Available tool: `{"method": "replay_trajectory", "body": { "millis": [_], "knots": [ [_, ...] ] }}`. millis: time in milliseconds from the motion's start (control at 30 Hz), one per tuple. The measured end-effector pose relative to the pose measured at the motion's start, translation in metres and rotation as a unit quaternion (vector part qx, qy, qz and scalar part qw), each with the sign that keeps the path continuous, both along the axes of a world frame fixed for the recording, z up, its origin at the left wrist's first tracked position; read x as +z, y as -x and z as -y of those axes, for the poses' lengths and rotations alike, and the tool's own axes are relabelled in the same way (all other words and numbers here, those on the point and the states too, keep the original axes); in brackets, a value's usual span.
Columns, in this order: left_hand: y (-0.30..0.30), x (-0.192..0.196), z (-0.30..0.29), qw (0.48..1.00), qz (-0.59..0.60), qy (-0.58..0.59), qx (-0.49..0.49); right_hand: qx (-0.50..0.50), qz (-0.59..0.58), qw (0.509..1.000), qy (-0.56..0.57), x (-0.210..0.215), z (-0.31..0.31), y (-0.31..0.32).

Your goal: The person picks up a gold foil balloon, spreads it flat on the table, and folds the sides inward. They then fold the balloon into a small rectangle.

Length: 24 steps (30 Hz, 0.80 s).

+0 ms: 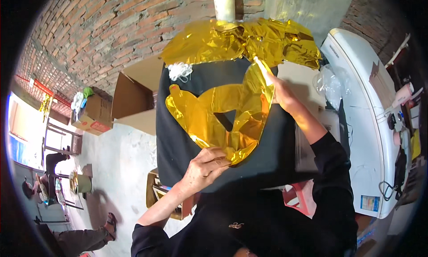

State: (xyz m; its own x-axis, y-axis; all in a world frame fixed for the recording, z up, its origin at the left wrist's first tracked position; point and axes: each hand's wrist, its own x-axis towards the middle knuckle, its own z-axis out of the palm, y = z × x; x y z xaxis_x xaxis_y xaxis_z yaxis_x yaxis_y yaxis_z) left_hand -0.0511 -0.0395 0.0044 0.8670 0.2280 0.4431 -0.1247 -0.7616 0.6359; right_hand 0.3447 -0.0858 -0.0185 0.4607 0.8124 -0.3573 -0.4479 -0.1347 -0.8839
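A flat, uninflated gold foil balloon with a triangular opening in it lies over a black cloth-covered surface. My left hand is closed on its near edge, fingers pinching the foil. At the foil's upper right, my right hand is closed on its edge; a slim white piece, its kind unclear, shows at the fingertips. Behind it, a heap of more gold foil spreads along the far edge of the surface. A small tangle of white string sits at the far left of the cloth.
To the left stand an open cardboard box and another carton. A white refrigerator takes up the right side, with clear plastic bags beside it. A pink stool is low right. Another person's leg shows at lower left.
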Motion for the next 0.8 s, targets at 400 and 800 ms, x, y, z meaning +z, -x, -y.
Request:
{"method": "replay_trajectory", "body": {
  "millis": [400, 800],
  "knots": [
    [0.052, -0.010, 0.008, 0.993, -0.106, -0.047, -0.003, 0.056, 0.334, 0.936, 0.092, -0.071, 0.021, -0.003],
    [-0.019, -0.068, -0.062, 0.945, -0.147, -0.233, 0.176, 0.049, 0.317, 0.941, 0.109, -0.036, 0.030, 0.058]
  ]
}}
